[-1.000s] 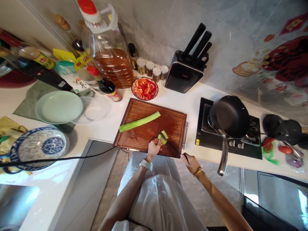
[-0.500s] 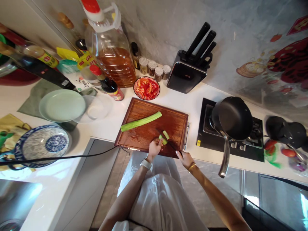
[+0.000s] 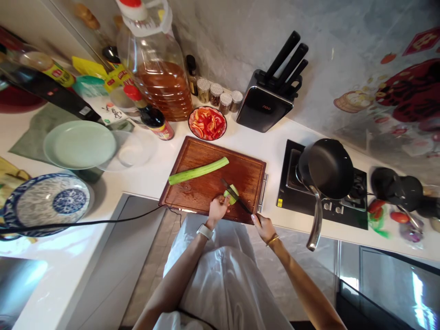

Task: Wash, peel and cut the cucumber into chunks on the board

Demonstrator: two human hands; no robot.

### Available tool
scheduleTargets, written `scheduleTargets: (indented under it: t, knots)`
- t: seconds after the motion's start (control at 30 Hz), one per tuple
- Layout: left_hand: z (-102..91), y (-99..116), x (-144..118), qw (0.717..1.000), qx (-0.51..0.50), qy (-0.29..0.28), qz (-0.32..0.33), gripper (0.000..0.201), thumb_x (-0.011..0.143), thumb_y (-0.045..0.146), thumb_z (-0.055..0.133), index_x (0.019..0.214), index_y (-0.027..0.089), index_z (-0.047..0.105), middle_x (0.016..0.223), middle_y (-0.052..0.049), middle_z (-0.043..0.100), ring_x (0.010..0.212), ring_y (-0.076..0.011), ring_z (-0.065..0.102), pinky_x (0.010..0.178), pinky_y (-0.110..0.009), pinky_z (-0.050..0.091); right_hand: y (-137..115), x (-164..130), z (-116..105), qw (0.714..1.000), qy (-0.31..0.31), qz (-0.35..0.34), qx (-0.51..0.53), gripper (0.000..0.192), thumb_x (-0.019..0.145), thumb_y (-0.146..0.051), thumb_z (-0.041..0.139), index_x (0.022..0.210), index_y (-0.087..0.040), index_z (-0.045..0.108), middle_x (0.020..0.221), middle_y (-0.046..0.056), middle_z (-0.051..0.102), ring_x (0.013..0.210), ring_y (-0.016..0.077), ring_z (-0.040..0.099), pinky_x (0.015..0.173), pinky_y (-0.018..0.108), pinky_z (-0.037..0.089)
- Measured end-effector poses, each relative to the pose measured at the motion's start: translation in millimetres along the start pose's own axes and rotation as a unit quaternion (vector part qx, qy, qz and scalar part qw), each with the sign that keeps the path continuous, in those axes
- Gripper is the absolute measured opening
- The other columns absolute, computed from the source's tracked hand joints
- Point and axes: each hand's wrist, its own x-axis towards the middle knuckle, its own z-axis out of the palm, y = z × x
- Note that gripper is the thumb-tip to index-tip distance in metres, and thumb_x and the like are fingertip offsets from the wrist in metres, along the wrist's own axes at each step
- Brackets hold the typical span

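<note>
Cutting a cucumber piece on a wooden board

The cutting board [image 3: 206, 183] is lying on the white counter [image 3: 144, 183], carrying a long peeled cucumber [image 3: 198, 171]; the right hand [image 3: 263, 225] is gripping a knife [image 3: 235, 197], its blade lying across the short cucumber piece [image 3: 231, 194] that the left hand [image 3: 217, 209] is pinching near the board's front edge.
</note>
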Motion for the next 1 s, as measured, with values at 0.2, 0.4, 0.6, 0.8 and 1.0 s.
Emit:
scheduleTargets:
  t: [0.2, 0.4, 0.6, 0.8, 1.0]
  knots:
    - [1.1, -3, -1, 1.0, -0.007, 0.0, -0.007, 0.04, 0.084, 0.052, 0.052, 0.063, 0.02, 0.04, 0.065, -0.001, 0.067, 0.045, -0.012, 0.063, 0.042, -0.017, 0.037, -1, -7, -7, 1.0, -0.008, 0.002, 0.016, 0.056, 0.094, -0.06, 0.025, 0.071, -0.02, 0.058, 0.063, 0.005, 0.063, 0.058, 0.0169, 0.058, 0.058, 0.025, 0.037]
    - [0.4, 0, -2, 1.0, 0.002, 0.0, -0.006, 0.04, 0.086, 0.051, 0.05, 0.064, 0.019, 0.044, 0.065, -0.002, 0.067, 0.044, -0.0113, 0.063, 0.043, -0.017, 0.038, 0, -8, -17, 0.999, -0.039, 0.005, 0.015, 0.057, 0.094, -0.059, 0.025, 0.072, -0.021, 0.061, 0.06, 0.004, 0.062, 0.057, 0.0171, 0.058, 0.057, 0.025, 0.038]
    - [0.3, -1, 0, 1.0, 0.001, -0.011, -0.021, 0.038, 0.086, 0.05, 0.051, 0.066, 0.018, 0.049, 0.068, -0.003, 0.068, 0.048, -0.0127, 0.065, 0.046, -0.018, 0.042, 2, 11, 1, 0.999, -0.045, 0.011, -0.023, 0.056, 0.095, -0.057, 0.026, 0.074, -0.021, 0.063, 0.066, 0.007, 0.066, 0.063, 0.0191, 0.062, 0.06, 0.026, 0.04]
    - [-0.4, 1, 0, 0.999, -0.016, -0.02, -0.037, 0.037, 0.086, 0.049, 0.051, 0.067, 0.017, 0.051, 0.071, -0.005, 0.069, 0.051, -0.0131, 0.066, 0.046, -0.018, 0.043, 7, 26, 29, 0.995, -0.031, 0.036, -0.086, 0.05, 0.095, -0.051, 0.029, 0.084, -0.02, 0.067, 0.068, 0.009, 0.069, 0.067, 0.0216, 0.065, 0.06, 0.027, 0.04]
    - [0.8, -2, 1, 0.999, -0.008, -0.017, -0.029, 0.038, 0.087, 0.05, 0.051, 0.069, 0.017, 0.05, 0.071, -0.004, 0.069, 0.05, -0.0122, 0.066, 0.043, -0.017, 0.04, 4, 13, 17, 0.999, 0.001, 0.002, -0.051, 0.061, 0.095, -0.059, 0.02, 0.08, -0.019, 0.065, 0.069, 0.009, 0.068, 0.066, 0.0209, 0.065, 0.059, 0.026, 0.039]
